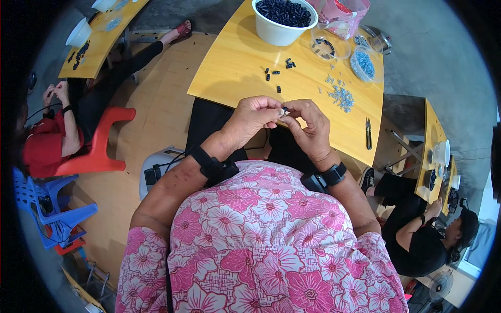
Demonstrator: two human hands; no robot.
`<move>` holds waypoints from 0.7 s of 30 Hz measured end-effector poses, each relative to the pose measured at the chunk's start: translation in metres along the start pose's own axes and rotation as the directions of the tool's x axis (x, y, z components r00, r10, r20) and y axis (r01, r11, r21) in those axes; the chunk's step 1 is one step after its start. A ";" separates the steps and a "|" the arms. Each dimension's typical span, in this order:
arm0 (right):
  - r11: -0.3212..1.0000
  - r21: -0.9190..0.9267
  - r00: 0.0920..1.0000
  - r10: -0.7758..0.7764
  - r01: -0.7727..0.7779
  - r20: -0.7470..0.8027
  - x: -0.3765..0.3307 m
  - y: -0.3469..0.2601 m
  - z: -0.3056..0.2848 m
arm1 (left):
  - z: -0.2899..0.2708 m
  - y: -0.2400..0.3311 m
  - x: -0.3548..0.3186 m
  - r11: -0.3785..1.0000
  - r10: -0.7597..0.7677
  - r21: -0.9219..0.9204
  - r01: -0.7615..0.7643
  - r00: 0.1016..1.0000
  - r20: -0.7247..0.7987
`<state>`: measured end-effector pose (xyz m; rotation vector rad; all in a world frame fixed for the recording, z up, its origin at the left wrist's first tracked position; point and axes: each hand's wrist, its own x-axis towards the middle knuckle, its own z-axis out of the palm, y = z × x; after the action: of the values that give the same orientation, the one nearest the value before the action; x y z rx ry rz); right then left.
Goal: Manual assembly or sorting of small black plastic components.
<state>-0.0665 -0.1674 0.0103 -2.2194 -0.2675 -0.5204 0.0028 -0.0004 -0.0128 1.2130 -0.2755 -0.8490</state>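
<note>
My left hand (251, 121) and my right hand (311, 124) meet at the table's near edge, thumbs and fingers pinched together. Between the fingertips is a small dark piece (285, 109) with a paler end, mostly covered by the fingers. Both hands grip it. Just beyond them, a few small black cylindrical pieces (278, 89) lie on the yellow table (224, 68). A scatter of small clear pieces (342, 99) spreads to the right of those. A white bowl (279, 35) heaped with similar black pieces stands at the far side.
On the right are black thread snips (368, 133), a clear tub of light-blue pieces (364, 65), a clear round dish (339, 49), a metal container (383, 43) and a pink bag (344, 18). Other people sit at tables on both sides. A red chair (104, 143) stands left.
</note>
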 end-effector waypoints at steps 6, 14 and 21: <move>0.999 -0.051 1.000 0.016 -0.017 -0.018 -0.001 0.002 0.003 | 0.003 0.005 -0.002 0.995 -0.073 -0.065 0.071 0.997 -0.029; 0.987 -0.101 0.992 -0.126 0.123 -0.018 0.000 0.007 0.002 | 0.004 0.006 -0.001 0.994 -0.084 -0.069 0.082 0.996 -0.015; 1.000 0.012 0.999 0.017 -0.018 0.034 0.002 0.006 0.005 | -0.003 -0.006 0.003 0.983 -0.067 -0.173 0.061 0.997 -0.028</move>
<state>-0.0614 -0.1674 0.0036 -2.2182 -0.2682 -0.4704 0.0035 -0.0010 -0.0201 1.0786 -0.1332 -0.8886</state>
